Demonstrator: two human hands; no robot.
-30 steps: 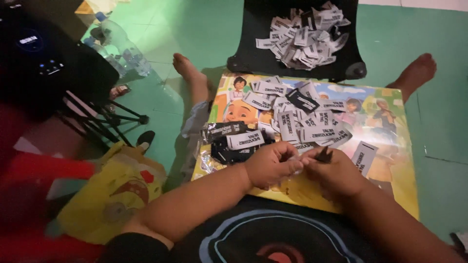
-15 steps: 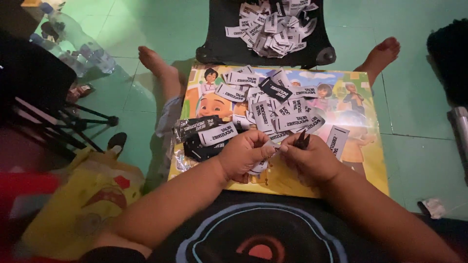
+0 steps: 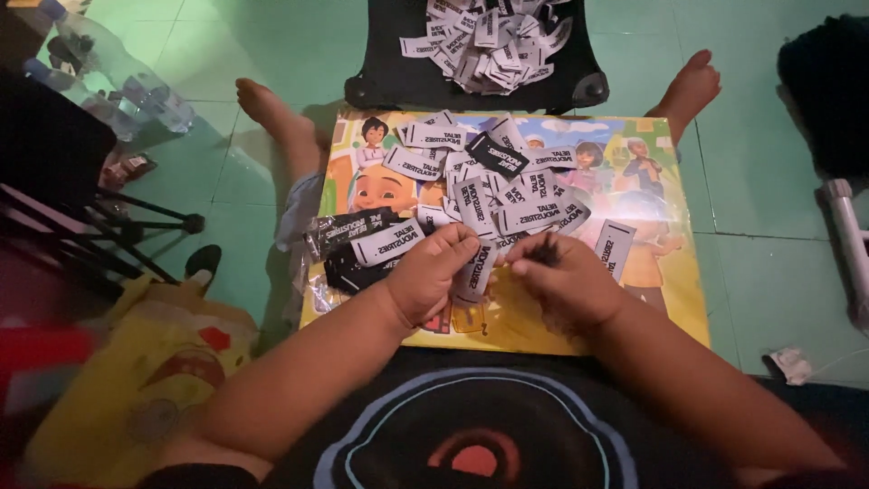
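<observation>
The left hand (image 3: 430, 281) is curled shut around a small grey label (image 3: 474, 270), and the label hangs down from its fingers. The right hand (image 3: 563, 281) sits just beside it, fingertips touching the left hand's fingertips. Its grip is pinched on a small dark thing (image 3: 546, 251), too blurry to tell what it is. Both hands hover over a bright cartoon board (image 3: 670, 299) that lies on the person's lap and legs.

On the board, past the hands, lies a messy heap of labels (image 3: 493, 186), grey ones and black ones mixed up. One grey label (image 3: 615, 248) lies alone to the right of the heap. On the left edge of the board is a clear bag of black labels (image 3: 348, 244).

Beyond the board, a black tray (image 3: 398, 77) on the green floor (image 3: 751, 235) holds another pile of grey labels (image 3: 489, 41). Two bare feet rest on the floor, one at each side of the tray. A yellow bag (image 3: 149, 389) lies by the left arm.
</observation>
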